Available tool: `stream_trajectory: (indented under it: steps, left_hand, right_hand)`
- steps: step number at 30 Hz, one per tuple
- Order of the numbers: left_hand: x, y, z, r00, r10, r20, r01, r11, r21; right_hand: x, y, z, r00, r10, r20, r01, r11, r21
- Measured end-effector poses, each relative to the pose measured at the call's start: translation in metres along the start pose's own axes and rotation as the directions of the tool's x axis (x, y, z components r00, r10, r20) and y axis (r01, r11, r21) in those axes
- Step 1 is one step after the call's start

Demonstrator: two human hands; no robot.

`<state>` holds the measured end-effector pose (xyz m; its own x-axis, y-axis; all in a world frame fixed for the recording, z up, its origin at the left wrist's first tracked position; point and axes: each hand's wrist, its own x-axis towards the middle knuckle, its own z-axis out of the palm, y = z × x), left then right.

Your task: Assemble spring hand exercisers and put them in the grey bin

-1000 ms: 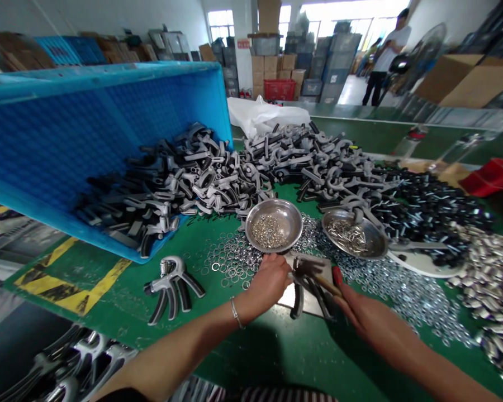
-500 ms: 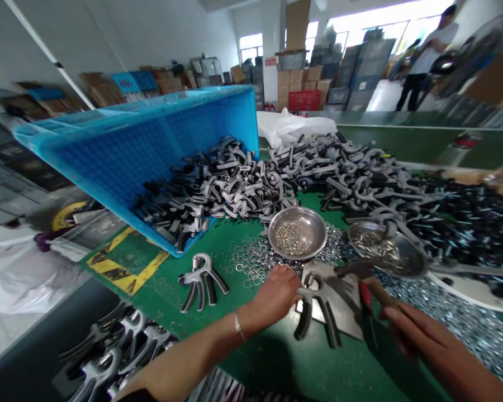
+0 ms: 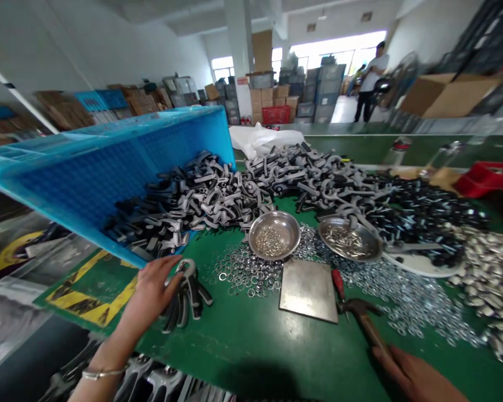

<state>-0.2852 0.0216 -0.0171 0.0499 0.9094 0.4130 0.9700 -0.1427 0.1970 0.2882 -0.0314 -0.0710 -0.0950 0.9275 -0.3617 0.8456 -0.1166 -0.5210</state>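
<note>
The left hand [image 3: 151, 293] rests with its fingers spread over a hand gripper [image 3: 188, 296] on the green mat [image 3: 235, 346], well apart from the right hand [image 3: 413, 377], which is closed on the handle of a hammer [image 3: 362, 321] at the lower edge of the view. Beside the hammer head lie a red-handled screwdriver [image 3: 338, 285] and a steel plate [image 3: 308, 290]. Farther off are loose washers [image 3: 251, 273], two steel bowls [image 3: 274, 214], heaped gripper handles [image 3: 302, 173] and a tilted blue crate [image 3: 109, 162].
</note>
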Motion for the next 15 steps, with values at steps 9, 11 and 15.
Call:
stream_trajectory:
  steps: [9, 11, 15]
  left_hand:
    - [0.08, 0.311, 0.129, 0.665, 0.704, 0.249, -0.586, 0.699, -0.41]
    - [0.09, 0.345, 0.151, 0.635, 0.709, 0.307, -0.643, 0.705, -0.299]
    - [0.103, 0.375, 0.175, 0.613, 0.703, 0.36, -0.655, 0.707, -0.266]
  right_hand:
    - [0.019, 0.015, -0.033, 0.993, -0.073, -0.088, 0.061, 0.989, -0.136]
    - [0.012, 0.064, -0.051, 0.975, -0.038, -0.219, 0.019, 0.996, -0.09]
    - [-0.033, 0.172, -0.078, 0.825, -0.003, -0.565, -0.185, 0.943, -0.275]
